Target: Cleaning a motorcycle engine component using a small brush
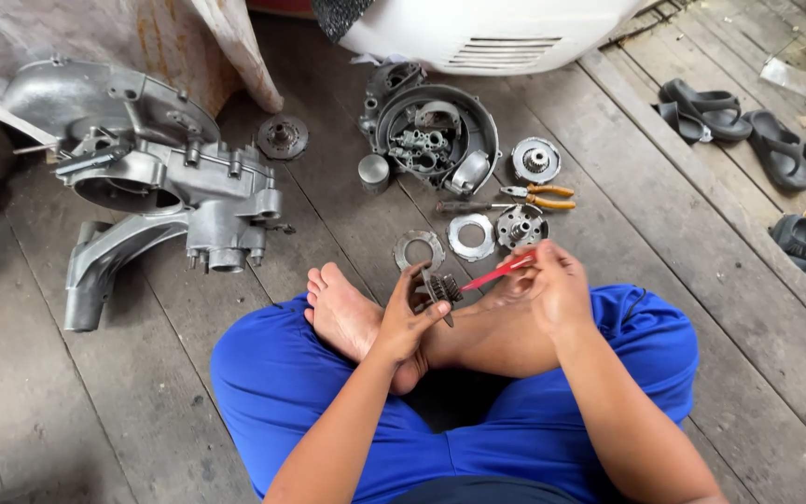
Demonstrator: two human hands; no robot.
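Over lap | left hand (409, 315) pinches gear cluster (440, 287), shaft half-hidden | right hand (552, 285) grips red tool (499, 273), tip obscured

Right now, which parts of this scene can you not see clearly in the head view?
- Gear cluster: partly covered by the left hand that holds it.
- Tip of the red-handled tool in the right hand: too small to tell its kind.
- White body panel: cut off by the top edge.
- Small parts inside the round housing: too small to identify.
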